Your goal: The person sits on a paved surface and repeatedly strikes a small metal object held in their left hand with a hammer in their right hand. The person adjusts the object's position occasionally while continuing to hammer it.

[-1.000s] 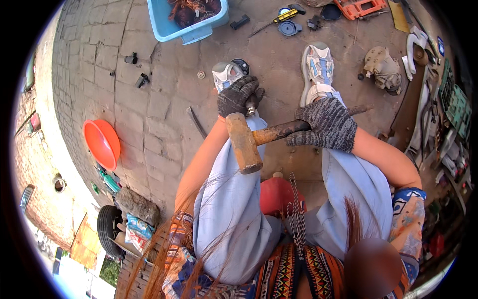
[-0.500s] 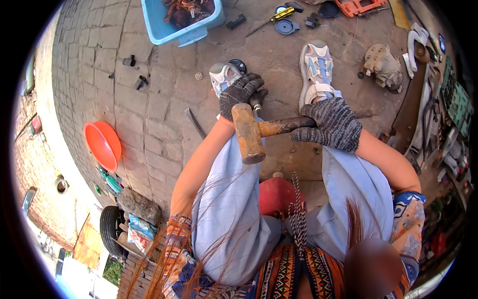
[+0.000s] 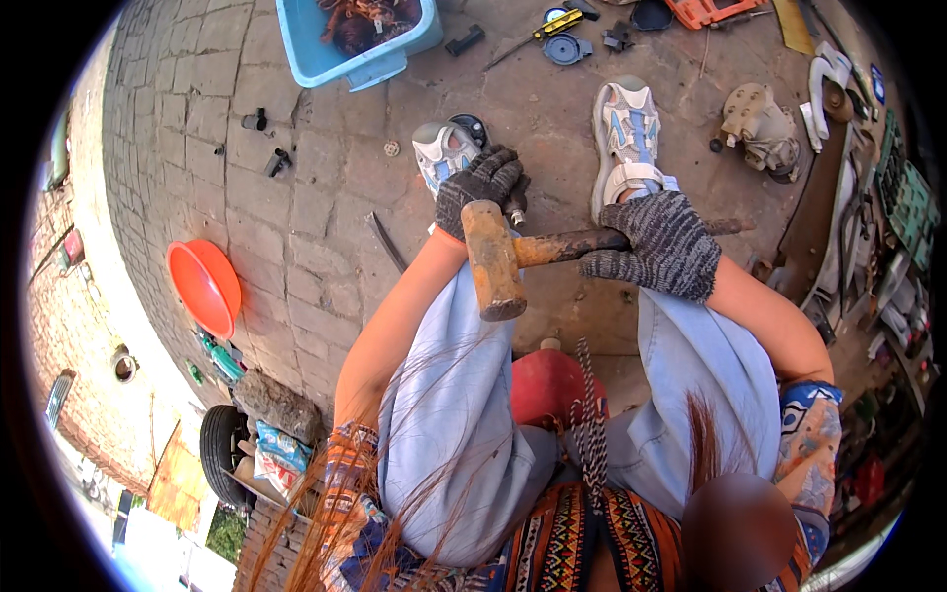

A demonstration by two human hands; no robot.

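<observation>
A rusty sledgehammer (image 3: 495,260) lies across in front of me, its block head hanging over my left knee. My right hand (image 3: 663,247), in a grey knitted glove, is wrapped round its dark, worn handle, which pokes out on the far side of the fist. Beside my left shoe (image 3: 442,150), my gloved left hand (image 3: 480,187) is closed on a dark part (image 3: 517,199) with a metallic tip. The fingers cover most of that part, so its kind does not show. A round black piece (image 3: 471,128) shows just beyond the knuckles; whether the two are joined is hidden.
A blue tub (image 3: 365,69) with reddish scrap stands at the far side, near a yellow-handled screwdriver (image 3: 552,28). An orange basin (image 3: 204,288) sits left. To the right are a dirty metal housing (image 3: 758,128) and piled scrap. A curved dark strip (image 3: 386,243) lies by my left forearm.
The sledgehammer head has shifted up very slightly, and the right hand has moved a touch with it. My left hand keeps its grip in nearly the same place.
</observation>
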